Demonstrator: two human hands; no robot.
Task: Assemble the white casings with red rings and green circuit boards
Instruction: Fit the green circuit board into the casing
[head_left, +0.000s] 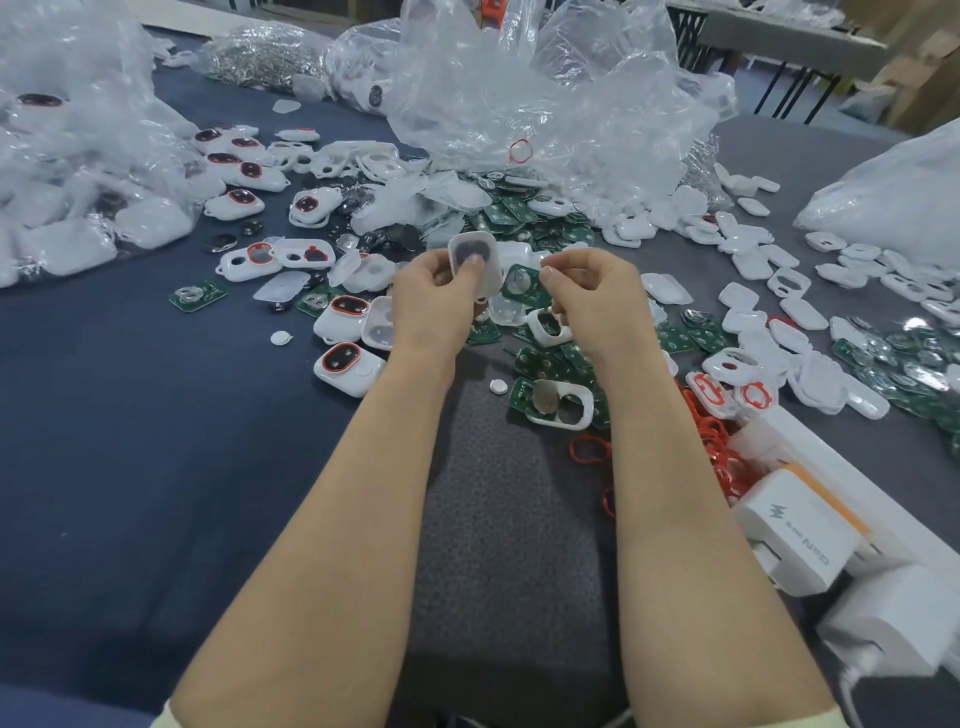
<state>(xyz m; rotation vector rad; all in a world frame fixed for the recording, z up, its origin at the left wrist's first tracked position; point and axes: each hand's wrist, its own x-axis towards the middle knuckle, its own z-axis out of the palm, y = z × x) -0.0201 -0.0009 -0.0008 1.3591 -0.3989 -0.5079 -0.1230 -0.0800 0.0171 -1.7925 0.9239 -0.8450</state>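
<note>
My left hand (434, 296) grips a white casing (475, 260), held upright with its thumb pressed on the dark inner face. My right hand (592, 291) is just right of it, fingers curled, thumb and forefinger pinching something small and pale that I cannot identify. Between the hands lies a green circuit board (522, 283) on the pile. Another white casing with an opening (548, 327) sits under my right hand. Loose red rings (589, 448) lie on the table to the right of my right forearm.
Finished casings with red rings (345, 364) lie left of my left wrist. Green boards (550, 364) and white shells (753, 260) spread over the centre and right. Crumpled clear plastic bags (519, 104) stand behind and at left. White chargers (800, 540) sit at the right edge.
</note>
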